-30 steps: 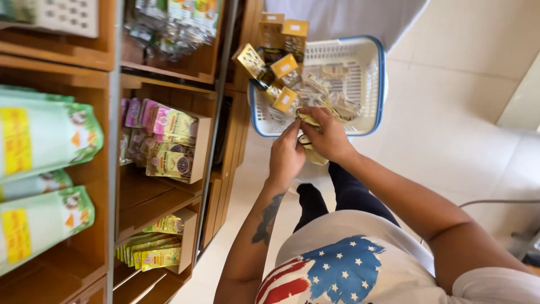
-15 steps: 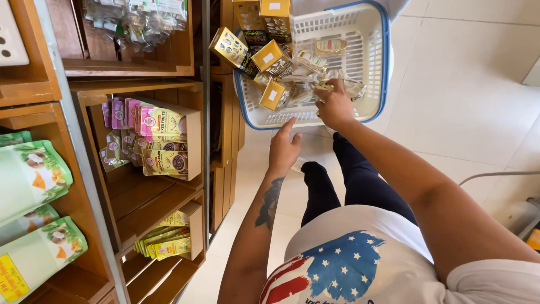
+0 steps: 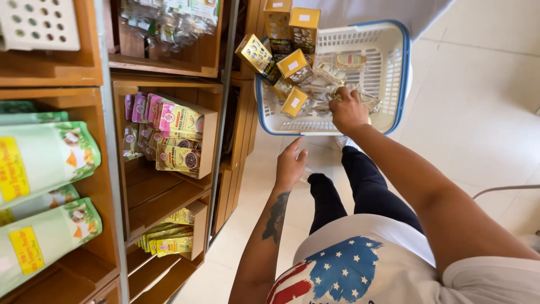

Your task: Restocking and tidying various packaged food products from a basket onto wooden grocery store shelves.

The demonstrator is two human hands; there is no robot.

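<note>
Head view: your right hand, now inside the white basket, grasps a clear packet; your left hand, withdrawn below its rim, hangs released.

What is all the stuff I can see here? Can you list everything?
basket: one, white with a blue rim, on the floor ahead
gold boxes: about six, gold, at the basket's left side, some leaning on its rim
clear packets: several, see-through, inside the basket
wooden shelves: brown, along the left
pink packets: a bunch, pink and yellow, in a box on the middle shelf
yellow packets: a few, yellow, on the lower shelf
green pouches: about four, green, far left shelf
floor: pale tiles
left hand: open, empty, just below the basket
right hand: inside the basket, fingers closed on a packet
</note>
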